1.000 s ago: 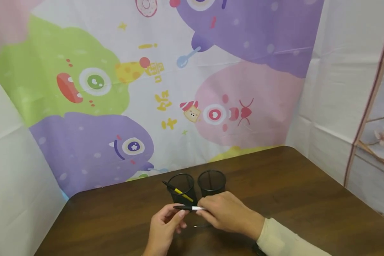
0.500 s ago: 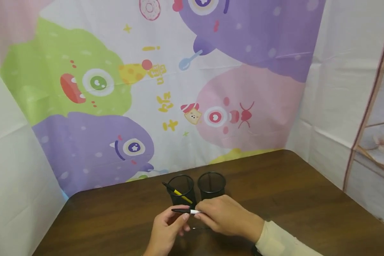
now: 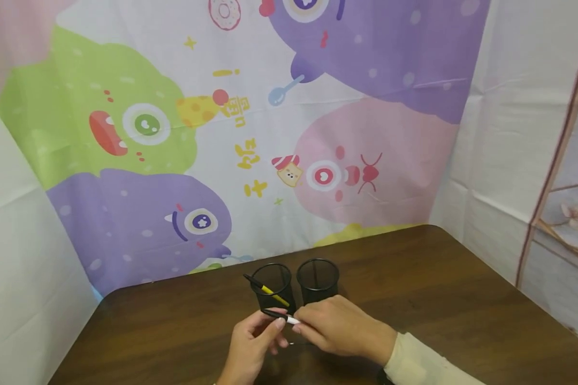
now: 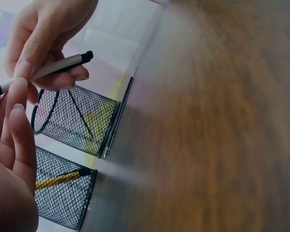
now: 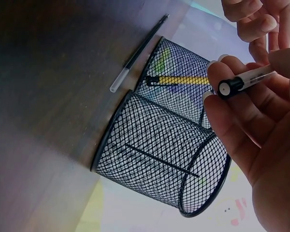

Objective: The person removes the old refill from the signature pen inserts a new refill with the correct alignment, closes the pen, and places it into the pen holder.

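Both hands meet around a white-and-black pen [image 3: 293, 320] in front of the cups. The left hand [image 3: 250, 337] pinches its black end between thumb and fingers. My right hand [image 3: 342, 326] grips the white barrel [image 5: 251, 77], its black rear end poking out past the fingers in both wrist views. A thin pen refill [image 5: 137, 57] lies on the table by the cups' bases, mostly hidden by the hands in the head view. Just beyond stand two black mesh pen cups; the left cup [image 4: 63, 208] contains a yellow pen [image 3: 274, 295] leaning on its rim, the right cup [image 5: 150, 150] shows no pen.
The dark wooden table [image 3: 173, 315] ends at a cartoon-printed cloth [image 3: 250, 224] hung behind it. White cloth panels stand to the left and right. A small dark object [image 3: 384, 377] is partly visible beneath the right sleeve.
Both hands have sunk slightly in the head view as the camera shifted. The pen, nearly level before, now slants with its black end higher. Cups and yellow pen stay put.
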`<state>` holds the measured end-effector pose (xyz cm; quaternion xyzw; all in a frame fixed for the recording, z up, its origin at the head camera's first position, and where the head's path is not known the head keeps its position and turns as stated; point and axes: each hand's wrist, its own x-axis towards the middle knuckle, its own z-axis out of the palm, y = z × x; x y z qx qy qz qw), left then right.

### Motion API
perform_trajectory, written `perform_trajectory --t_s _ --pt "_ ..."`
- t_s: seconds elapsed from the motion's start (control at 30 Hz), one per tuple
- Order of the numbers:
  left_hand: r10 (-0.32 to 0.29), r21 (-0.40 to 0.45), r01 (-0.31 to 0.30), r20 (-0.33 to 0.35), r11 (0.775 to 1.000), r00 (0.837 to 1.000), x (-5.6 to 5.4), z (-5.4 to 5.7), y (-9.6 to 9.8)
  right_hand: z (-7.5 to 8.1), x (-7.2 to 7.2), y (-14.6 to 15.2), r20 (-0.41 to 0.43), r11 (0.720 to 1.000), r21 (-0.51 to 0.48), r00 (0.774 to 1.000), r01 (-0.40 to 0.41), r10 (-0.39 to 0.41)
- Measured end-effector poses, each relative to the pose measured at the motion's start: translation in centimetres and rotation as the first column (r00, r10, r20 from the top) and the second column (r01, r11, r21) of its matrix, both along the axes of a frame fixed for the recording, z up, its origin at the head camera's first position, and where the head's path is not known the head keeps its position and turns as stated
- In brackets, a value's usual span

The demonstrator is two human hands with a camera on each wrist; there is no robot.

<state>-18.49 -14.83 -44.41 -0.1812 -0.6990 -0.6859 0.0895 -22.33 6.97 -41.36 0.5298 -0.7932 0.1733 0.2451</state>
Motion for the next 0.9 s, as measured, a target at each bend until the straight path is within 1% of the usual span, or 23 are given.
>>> perform_trajectory --t_s 0.23,0.37,0.57,0.7,0.9 --pt "-0.011 -0.002 0.011 -0.003 1.000 1.000 -0.09 0.12 0.08 -0.20 -0.07 -0.02 0.016 1.000 -0.001 1.000 -0.002 0.002" --pt "0.003 -0.011 -0.003 -0.008 1.000 1.000 -0.15 0.28 0.27 -0.15 -0.10 0.05 0.027 1.000 -0.008 1.000 -0.006 0.006" --pt "0.015 -0.031 -0.016 -0.031 0.999 0.999 -0.21 0.42 0.59 -0.07 -0.09 0.17 0.014 1.000 -0.010 1.000 -0.002 0.003" --pt "0.022 -0.044 -0.023 -0.017 0.999 1.000 -0.25 0.50 0.60 -0.10 -0.08 0.20 0.016 1.000 -0.013 1.000 -0.002 0.002" --pt "0.049 -0.067 -0.049 0.008 0.997 0.999 -0.37 0.88 0.50 -0.08 -0.11 0.21 0.029 1.000 -0.011 1.000 -0.006 0.006"
